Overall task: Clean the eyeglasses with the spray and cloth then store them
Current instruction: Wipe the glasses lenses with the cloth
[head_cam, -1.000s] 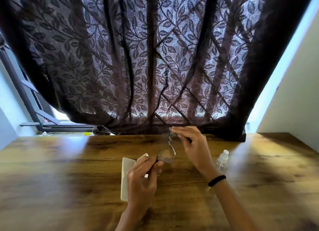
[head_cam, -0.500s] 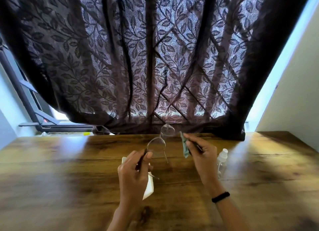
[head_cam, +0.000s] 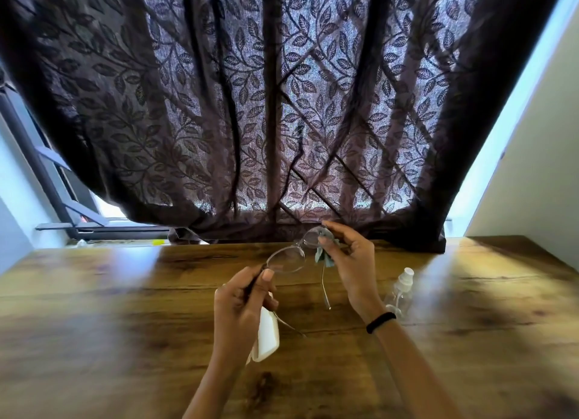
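Eyeglasses (head_cam: 286, 260) are held in the air above the wooden table (head_cam: 125, 309), both lenses clear, both temple arms unfolded and pointing down toward the person. Left hand (head_cam: 242, 306): thumb and forefinger are closed in a pinch on the frame corner at the near lens; the remaining fingers are curled in. Right hand (head_cam: 352, 262): fingertips are closed on a small grey-green cloth (head_cam: 322, 257), pressing it against the far lens of the eyeglasses; a black band sits on that wrist. A white case (head_cam: 266, 335) lies on the table directly below the eyeglasses, partly hidden by the left hand. A clear spray bottle (head_cam: 401, 290) stands upright on the table, to the right of the eyeglasses, apart from both hands. Behind the eyeglasses hangs a dark leaf-patterned curtain (head_cam: 250, 105), reaching the table's far edge.
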`<act>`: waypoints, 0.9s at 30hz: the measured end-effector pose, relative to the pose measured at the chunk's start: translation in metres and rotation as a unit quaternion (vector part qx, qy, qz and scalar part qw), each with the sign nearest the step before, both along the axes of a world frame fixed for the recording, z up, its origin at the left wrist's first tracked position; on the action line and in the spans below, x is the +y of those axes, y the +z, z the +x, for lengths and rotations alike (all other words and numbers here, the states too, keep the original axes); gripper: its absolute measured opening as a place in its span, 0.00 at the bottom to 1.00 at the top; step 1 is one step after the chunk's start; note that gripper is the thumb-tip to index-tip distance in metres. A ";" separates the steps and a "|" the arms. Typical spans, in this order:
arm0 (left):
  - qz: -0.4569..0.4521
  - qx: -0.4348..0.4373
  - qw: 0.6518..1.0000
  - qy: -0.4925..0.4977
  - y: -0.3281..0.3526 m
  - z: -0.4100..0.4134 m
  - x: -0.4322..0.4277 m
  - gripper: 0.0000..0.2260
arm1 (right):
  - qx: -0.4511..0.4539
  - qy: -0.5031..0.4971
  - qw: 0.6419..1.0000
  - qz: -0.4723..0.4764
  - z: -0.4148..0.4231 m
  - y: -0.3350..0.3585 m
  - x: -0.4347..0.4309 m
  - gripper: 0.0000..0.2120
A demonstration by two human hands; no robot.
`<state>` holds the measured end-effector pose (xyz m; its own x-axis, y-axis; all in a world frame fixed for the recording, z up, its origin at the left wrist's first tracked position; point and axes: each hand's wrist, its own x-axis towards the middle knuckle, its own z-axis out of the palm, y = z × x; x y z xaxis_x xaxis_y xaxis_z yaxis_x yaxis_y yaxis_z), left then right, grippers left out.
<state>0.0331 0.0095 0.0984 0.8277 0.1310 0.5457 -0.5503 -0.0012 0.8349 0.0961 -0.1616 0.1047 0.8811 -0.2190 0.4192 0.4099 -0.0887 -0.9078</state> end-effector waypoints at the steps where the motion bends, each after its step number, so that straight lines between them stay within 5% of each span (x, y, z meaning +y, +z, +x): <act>1: -0.007 -0.001 1.000 0.000 0.000 0.000 0.001 0.07 | 0.001 -0.008 1.000 -0.016 0.001 0.000 0.001 0.14; 11: -0.077 0.003 0.997 0.018 0.005 0.000 -0.006 0.07 | 0.079 -0.070 0.993 -0.060 -0.006 -0.044 0.004 0.07; 18: -0.102 0.013 0.994 0.026 0.003 -0.001 -0.008 0.06 | 0.153 -0.053 0.985 -0.051 -0.021 -0.082 0.012 0.14; 27: -0.072 0.034 0.997 -0.009 -0.001 0.002 0.002 0.08 | 0.114 -0.071 0.990 -0.038 -0.009 -0.056 0.001 0.11</act>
